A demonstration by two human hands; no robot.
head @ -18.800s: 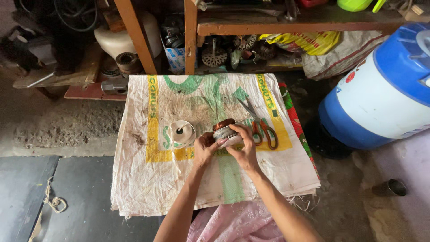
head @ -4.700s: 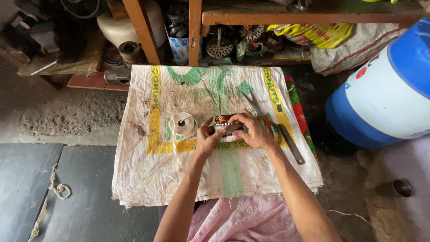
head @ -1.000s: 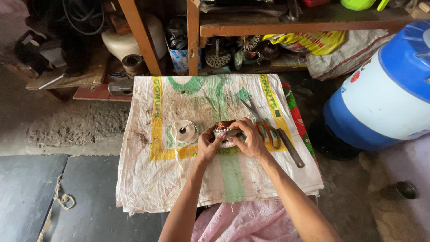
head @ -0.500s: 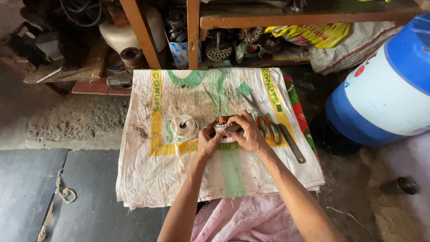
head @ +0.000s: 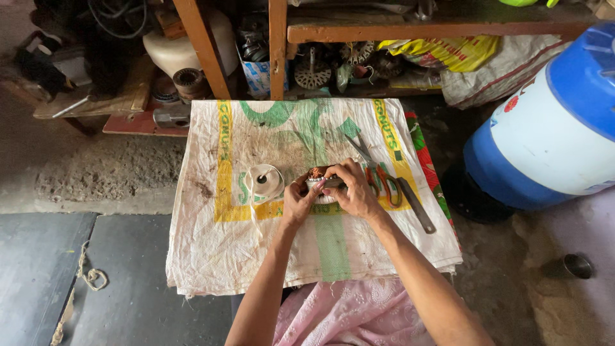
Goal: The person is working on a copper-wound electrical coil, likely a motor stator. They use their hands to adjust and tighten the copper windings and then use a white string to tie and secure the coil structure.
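Copper-wound motor coil (head: 318, 181) sits pinched between left hand (head: 298, 200) and right hand (head: 353, 189), its axis too hidden to tell. Just right of the right hand lie scissors (head: 377, 170), long axis running away from the person.

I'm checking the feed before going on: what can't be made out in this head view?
- Coil: mostly covered by the left hand and right hand; only copper windings and a metal rim show.
- What the fingertips do on it: too small to tell.
- Scissors: partly behind the right hand.
- Barrel: cut off by the right edge.
- Parts under the shelf: shadowed, small, unclear.
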